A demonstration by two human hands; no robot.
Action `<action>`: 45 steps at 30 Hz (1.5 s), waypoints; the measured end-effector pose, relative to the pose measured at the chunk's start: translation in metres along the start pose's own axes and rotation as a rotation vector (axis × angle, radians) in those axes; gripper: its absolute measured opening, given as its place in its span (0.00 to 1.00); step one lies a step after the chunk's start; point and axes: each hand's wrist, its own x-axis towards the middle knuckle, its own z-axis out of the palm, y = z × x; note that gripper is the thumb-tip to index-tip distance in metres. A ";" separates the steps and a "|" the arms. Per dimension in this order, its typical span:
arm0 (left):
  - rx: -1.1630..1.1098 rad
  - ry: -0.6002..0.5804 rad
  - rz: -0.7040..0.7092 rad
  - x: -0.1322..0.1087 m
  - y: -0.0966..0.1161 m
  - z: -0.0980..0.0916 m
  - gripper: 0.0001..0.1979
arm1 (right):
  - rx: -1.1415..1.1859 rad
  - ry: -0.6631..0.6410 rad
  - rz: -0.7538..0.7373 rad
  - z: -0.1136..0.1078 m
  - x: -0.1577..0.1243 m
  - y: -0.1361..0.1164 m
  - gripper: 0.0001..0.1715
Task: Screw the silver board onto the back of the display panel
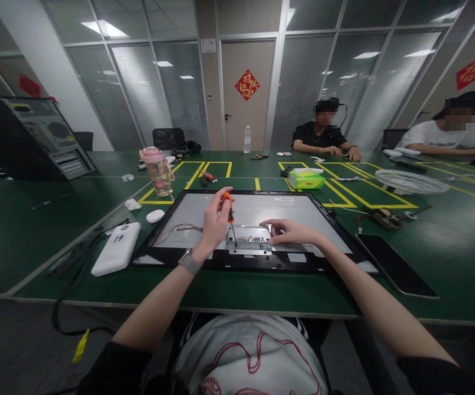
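A flat panel with a black frame and grey back [303, 216] lies on the green table. Near its front edge sits a metal bracket [249, 248] with small parts in it. My left hand [216, 218], a watch on its wrist, is closed round an orange and black screwdriver [228, 207], whose shaft points down at the left part of the bracket. At the bracket's right end rests my right hand [289, 231], its fingers curved and its thumb and fingertips touching the metal. Thin wires [179, 227] run over the panel's left side.
Left of the panel are a white power bank [117, 248], a white case [155, 216] and a pink bottle [158, 173]. A black phone [394, 263] lies right. Behind are a green packet [306, 179] and a round white grille [411, 181]. Two people sit across the table.
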 end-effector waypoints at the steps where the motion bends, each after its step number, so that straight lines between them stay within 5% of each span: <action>1: -0.001 -0.001 -0.002 0.000 0.000 0.000 0.15 | 0.001 -0.001 -0.001 0.000 0.000 0.000 0.42; 45: -0.009 0.004 0.004 0.000 -0.002 0.000 0.15 | -0.004 0.002 0.007 0.000 0.000 -0.001 0.42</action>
